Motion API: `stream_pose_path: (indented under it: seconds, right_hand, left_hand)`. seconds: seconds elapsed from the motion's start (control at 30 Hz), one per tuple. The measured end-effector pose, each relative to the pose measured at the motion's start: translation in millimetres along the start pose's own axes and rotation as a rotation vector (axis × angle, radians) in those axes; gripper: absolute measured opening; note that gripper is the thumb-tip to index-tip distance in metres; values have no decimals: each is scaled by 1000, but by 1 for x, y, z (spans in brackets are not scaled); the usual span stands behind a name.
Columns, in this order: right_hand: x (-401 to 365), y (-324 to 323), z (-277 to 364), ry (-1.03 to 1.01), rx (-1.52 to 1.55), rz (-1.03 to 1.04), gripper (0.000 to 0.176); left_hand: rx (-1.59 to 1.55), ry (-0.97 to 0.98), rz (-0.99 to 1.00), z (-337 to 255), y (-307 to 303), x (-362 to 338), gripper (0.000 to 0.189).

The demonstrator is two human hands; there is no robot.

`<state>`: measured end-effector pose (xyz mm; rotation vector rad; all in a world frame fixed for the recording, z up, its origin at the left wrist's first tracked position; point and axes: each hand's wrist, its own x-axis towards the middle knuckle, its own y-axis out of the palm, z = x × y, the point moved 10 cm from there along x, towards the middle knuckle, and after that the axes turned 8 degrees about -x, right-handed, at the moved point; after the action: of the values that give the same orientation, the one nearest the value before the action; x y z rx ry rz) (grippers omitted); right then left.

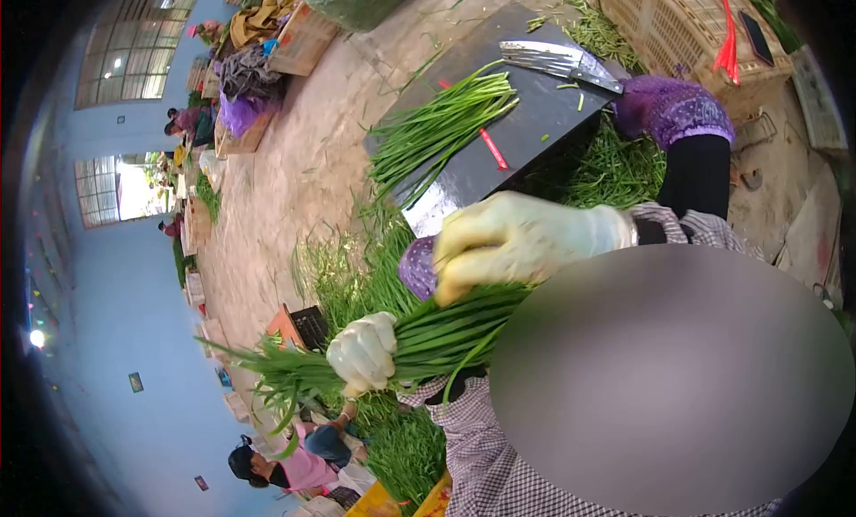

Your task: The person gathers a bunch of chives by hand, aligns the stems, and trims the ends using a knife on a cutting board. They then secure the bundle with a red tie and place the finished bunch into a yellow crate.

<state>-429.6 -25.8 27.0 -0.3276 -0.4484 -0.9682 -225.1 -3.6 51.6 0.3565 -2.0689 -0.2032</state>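
On 1 crate (651, 20) lies 1 phone (756, 37); left fingers (358, 349) grip green leaves (455, 335).

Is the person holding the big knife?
No, the knife lies on the dark board, while the left hand grips green stalks and the right hand is by them.

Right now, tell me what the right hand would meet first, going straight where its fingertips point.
Most likely the bundle of green leaves; the right hand's fingertips look close, though depth is unclear.

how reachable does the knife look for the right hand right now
Probably yes: the knife lies uncovered on the table and nothing seems to block the right hand, though it is busy at the greens.
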Motion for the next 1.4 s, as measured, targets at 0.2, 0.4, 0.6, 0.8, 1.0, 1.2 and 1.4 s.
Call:
stream_pose_path:
  seconds: [0.2,0.4,0.6,0.8,1.0,1.2,1.4]
  right_hand:
    - [42,61,33,-96,-22,80,25]
    - [30,4,11,-214,89,64,31]
    - [-65,4,-171,270,-303,386,104]
    - [-80,23,-165,559,-49,442,38]
    - [-96,-8,-153,13,-668,159,24]
    - [-147,-45,-207,579,-930,281,52]
    - [-109,34,-163,516,341,359,46]
  left_hand:
    - [295,159,-849,-12,-58,-112,27]
    - [-154,-19,-412,33,-28,-24,26]
    - [-352,171,-70,-10,-18,-15,36]
    - [-397,33,111,-29,-11,-17,14]
    - [-284,-13,-101,-30,0,-12,9]
    - [-283,68,48,-61,13,-17,16]
    - [-262,92,-54,-40,12,2,9]
